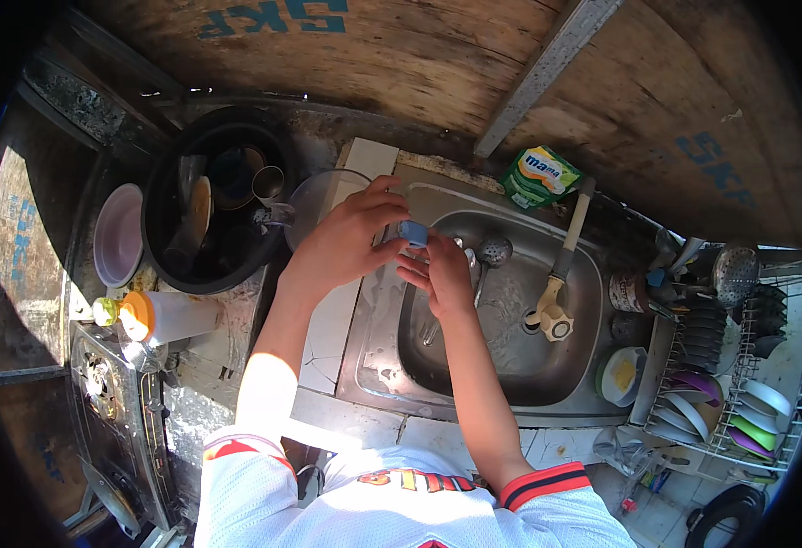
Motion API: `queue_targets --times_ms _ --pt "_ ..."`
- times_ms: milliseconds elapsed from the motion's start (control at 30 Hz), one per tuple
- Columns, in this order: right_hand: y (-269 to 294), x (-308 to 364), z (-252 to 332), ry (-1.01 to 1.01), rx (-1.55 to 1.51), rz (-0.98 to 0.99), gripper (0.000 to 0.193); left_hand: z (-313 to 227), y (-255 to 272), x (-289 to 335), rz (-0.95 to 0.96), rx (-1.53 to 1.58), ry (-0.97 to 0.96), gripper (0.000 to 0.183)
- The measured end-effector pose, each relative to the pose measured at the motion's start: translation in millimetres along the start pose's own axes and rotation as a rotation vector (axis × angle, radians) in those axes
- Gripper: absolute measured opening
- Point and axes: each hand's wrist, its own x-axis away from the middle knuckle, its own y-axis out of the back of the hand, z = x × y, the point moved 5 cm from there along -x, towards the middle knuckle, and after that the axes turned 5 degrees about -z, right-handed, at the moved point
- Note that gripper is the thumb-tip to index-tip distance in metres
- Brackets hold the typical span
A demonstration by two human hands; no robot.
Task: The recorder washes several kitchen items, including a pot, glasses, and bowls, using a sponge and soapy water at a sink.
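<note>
A small blue piece, boxy in outline, is held up over the left rim of the steel sink. My left hand pinches it from the left between thumb and fingers. From the other side, the fingertips of my right hand also close on it. What kind of thing it is I cannot make out. Below and behind my right hand, a slotted ladle and spoons lie in the basin, partly hidden by that hand. A cream-coloured tap hangs over the basin's right side.
Left of the sink stands a black tub with dishes and cups, beside a pink basin. An orange-topped bottle lies near the stove. A green pouch sits behind the sink. A round tub with a yellow sponge and a dish rack are right.
</note>
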Motion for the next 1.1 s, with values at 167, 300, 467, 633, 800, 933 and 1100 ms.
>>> queue_targets --times_ms 167,300,467,633,800,933,1100 --pt "-7 5 18 0.494 0.116 0.132 0.032 10 0 -8 0.107 -0.011 -0.027 0.032" --pt "-14 25 24 0.748 0.629 0.064 0.034 7 7 -12 0.056 0.087 0.014 0.046" --pt "-21 36 44 1.230 0.825 -0.027 0.038 17 7 -13 -0.003 0.237 0.160 0.063" --pt "-17 9 44 1.182 0.582 0.226 0.039 12 -4 -16 0.014 0.062 0.113 0.063" --pt "-23 3 39 1.046 0.365 0.329 0.036 10 -2 -14 0.031 0.038 0.101 0.063" --pt "-32 8 49 1.132 0.531 0.312 0.037 13 -5 -18 -0.001 0.043 0.061 0.063" --pt "-26 -5 41 1.104 0.450 0.341 0.038 12 -6 -20 0.033 0.087 0.070 0.062"
